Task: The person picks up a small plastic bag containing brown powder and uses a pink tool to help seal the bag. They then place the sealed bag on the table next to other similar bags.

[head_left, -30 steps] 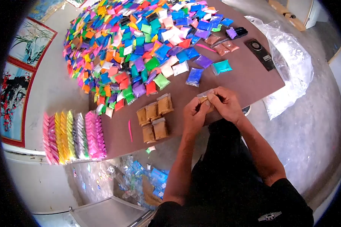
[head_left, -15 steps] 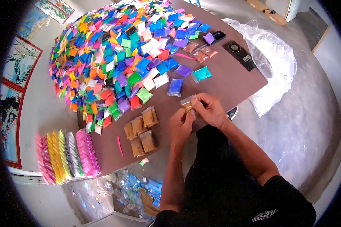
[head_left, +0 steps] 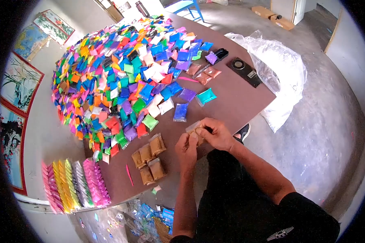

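Near the table's front edge, a small clear bag with brown filling [head_left: 195, 128] is pinched between my two hands, mostly hidden by the fingers. My left hand [head_left: 187, 150] is closed on its near left side, and my right hand [head_left: 217, 133] grips it from the right. To the left lie several brown packets [head_left: 157, 146] in a close group, with a slim pink tool [head_left: 129, 175] beside them. Beyond my hands, a blue packet [head_left: 180, 112] and a teal packet [head_left: 206, 96] rest apart on the tabletop.
A large heap of colourful packets [head_left: 109, 93] covers the table's [head_left: 239, 95] far left part. Rows of twisted pink, yellow and silver packets [head_left: 75, 184] are at the left corner. A black scale-like device [head_left: 245, 72] and clear plastic sheeting [head_left: 284, 73] are at the right.
The camera view has shifted, so the table appears lower and farther left. Both hands still hold the brown bag, with the fingers slightly repositioned around it.
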`<state>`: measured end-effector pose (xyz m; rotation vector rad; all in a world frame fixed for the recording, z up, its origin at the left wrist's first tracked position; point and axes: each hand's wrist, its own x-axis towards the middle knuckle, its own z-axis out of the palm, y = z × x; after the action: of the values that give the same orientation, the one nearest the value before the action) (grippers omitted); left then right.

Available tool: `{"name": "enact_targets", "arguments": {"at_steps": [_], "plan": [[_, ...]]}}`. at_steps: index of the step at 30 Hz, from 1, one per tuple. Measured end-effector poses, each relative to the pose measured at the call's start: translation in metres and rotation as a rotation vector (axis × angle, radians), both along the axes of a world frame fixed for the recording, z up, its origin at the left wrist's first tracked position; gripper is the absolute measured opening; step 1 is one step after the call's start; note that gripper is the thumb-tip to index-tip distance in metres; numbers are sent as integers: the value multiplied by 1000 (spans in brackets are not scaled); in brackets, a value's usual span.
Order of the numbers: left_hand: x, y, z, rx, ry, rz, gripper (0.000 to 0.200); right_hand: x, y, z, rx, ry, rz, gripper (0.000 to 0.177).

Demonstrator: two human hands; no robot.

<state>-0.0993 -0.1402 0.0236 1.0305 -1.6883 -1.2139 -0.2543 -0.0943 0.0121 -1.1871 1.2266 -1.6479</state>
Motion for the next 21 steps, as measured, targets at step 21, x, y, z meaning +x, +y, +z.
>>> {"name": "enact_targets", "arguments": {"at_steps": [21], "plan": [[11,0,-2,38,44,-40,15,3,0,3,-50,169,-94,9]]}}
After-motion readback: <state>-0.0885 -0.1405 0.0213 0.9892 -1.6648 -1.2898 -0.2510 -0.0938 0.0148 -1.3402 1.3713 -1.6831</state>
